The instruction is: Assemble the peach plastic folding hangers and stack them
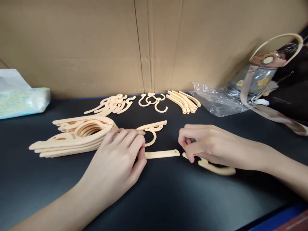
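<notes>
Tissue (12, 79) protruding from packet (25, 102); left hand (117, 152) holding strip (162, 154).

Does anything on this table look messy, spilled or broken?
I see nothing spilled or broken. Only the clear plastic film stands out: it lies crumpled between the pile of slender cream bars and the water bottle, untidy beside those grouped pieces.

**Black Tabletop Meets Brown Backdrop**

A plain brown panel (84, 41), resembling cardboard, rises behind a dark tabletop (166, 205), a thin dark seam (138, 41) running down it near the middle with fainter vertical creases alongside. Blue edging (281, 216) trims the table at the near right corner, where a sliver of reddish, lined floor (299, 224) shows. Soft light leaves a pale, hazy sheen across the tabletop's front.
</notes>
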`<state>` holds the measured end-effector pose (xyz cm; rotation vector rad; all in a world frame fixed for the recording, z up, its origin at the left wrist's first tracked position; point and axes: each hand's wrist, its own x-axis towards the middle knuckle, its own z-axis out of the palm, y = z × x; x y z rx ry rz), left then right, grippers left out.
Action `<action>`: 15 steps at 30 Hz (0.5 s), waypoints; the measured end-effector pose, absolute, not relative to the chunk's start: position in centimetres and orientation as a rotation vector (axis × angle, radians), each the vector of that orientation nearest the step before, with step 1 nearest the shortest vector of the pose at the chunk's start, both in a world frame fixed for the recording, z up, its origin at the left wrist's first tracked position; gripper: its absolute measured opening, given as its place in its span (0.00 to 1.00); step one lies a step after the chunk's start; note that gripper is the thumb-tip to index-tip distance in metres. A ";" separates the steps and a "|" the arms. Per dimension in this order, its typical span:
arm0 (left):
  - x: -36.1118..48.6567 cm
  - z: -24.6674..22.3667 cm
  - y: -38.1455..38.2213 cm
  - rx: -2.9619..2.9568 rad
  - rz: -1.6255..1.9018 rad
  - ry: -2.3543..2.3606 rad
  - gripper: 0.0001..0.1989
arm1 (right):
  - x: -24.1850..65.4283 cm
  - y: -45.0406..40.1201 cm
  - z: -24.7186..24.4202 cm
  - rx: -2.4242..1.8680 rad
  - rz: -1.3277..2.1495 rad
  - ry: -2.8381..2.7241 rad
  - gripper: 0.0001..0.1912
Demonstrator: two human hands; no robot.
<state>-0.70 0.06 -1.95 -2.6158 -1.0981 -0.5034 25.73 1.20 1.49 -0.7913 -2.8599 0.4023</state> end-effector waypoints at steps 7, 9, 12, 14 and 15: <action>-0.3 -1.6 -0.2 -2.581 -0.512 -1.009 0.10 | 27.7 1.3 2.4 -1.065 0.360 -2.784 0.06; 0.1 -1.5 -0.6 -2.619 -0.554 -0.960 0.10 | 28.9 1.4 2.8 -1.173 0.343 -2.781 0.15; 1.0 -1.3 -1.3 -2.721 -0.596 -0.909 0.10 | 30.3 2.0 3.0 -1.252 0.366 -2.784 0.21; 1.6 -1.4 -1.6 -2.787 -0.602 -0.911 0.11 | 30.4 2.4 3.0 -1.245 0.467 -2.821 0.19; 1.9 -1.5 -1.7 -2.814 -0.602 -0.922 0.11 | 30.3 2.5 2.9 -1.237 0.530 -2.843 0.16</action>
